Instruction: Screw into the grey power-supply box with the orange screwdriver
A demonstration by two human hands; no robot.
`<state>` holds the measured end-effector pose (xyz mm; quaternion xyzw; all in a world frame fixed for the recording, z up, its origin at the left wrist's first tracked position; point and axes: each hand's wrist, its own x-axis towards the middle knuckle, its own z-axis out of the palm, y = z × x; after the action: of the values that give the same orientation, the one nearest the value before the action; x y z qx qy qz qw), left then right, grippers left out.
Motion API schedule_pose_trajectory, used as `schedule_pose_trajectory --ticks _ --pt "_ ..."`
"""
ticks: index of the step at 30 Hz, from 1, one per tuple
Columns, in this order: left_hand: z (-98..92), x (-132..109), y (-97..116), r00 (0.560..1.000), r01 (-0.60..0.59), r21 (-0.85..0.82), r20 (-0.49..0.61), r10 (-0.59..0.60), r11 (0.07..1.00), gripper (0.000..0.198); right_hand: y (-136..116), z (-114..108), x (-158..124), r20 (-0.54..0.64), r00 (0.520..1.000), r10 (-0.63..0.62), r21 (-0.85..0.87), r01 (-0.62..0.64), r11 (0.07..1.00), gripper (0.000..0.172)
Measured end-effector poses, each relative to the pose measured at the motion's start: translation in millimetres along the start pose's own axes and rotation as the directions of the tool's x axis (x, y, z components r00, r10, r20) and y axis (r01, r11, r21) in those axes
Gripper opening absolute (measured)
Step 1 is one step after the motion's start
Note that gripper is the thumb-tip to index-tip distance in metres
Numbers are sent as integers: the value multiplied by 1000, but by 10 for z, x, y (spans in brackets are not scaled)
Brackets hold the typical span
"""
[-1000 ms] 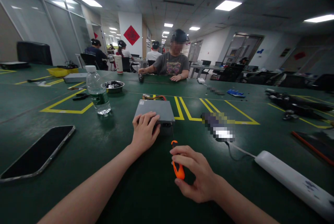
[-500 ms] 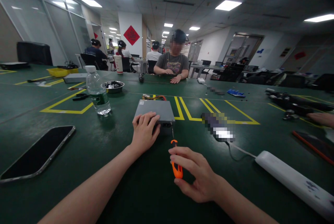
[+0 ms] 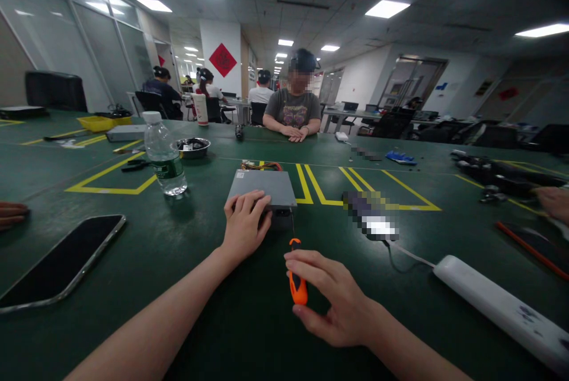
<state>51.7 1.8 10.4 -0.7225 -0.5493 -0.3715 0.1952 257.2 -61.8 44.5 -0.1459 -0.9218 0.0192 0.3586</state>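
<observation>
A grey computer power supply unit (image 3: pixel 262 184) lies on the green table, its front face with the socket towards me. My left hand (image 3: pixel 246 221) grips its near left part, fingers on the top and thumb at the front edge. In my right hand (image 3: pixel 331 295) is an orange and black screwdriver (image 3: pixel 297 289), pinched by the handle between fingertips and thumb. Its thin shaft points away from me and reaches the right end of the unit's front face. Whether the tip sits in a screw is too small to tell. Coloured cables (image 3: pixel 262 166) lie behind the unit.
A water bottle (image 3: pixel 165 159), a metal bowl of dark parts (image 3: pixel 193 148) and a phone (image 3: pixel 66 259) stand or lie to the left. On the right are a white power strip (image 3: pixel 498 310) and a blurred device. Another person (image 3: pixel 293 111) sits opposite; other people's hands show at both sides.
The screwdriver handle has turned slightly in my right hand. My left hand stays on the power supply unit. The person opposite has brought their hands together, and another hand appears at the left edge.
</observation>
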Motion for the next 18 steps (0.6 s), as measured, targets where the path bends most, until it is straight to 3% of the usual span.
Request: schedule_pose_trajectory --ticks 4,9,13,18 --pt "4 -3 -3 1000 -1 -2 -7 1 1000 28 6 -8 2 -13 999 -42 -70 40 997 27" --pt "2 -7 -10 1000 -2 -11 -1 2 1000 28 58 25 -72 -118 992 38 56 -32 998 27" --pt "-5 -3 -5 1000 5 -10 0 -5 1000 27 68 12 -78 -65 997 46 156 -35 987 35" --pt "-8 2 2 1000 6 -10 5 -6 1000 27 36 -28 -34 23 1000 -3 -42 4 999 32"
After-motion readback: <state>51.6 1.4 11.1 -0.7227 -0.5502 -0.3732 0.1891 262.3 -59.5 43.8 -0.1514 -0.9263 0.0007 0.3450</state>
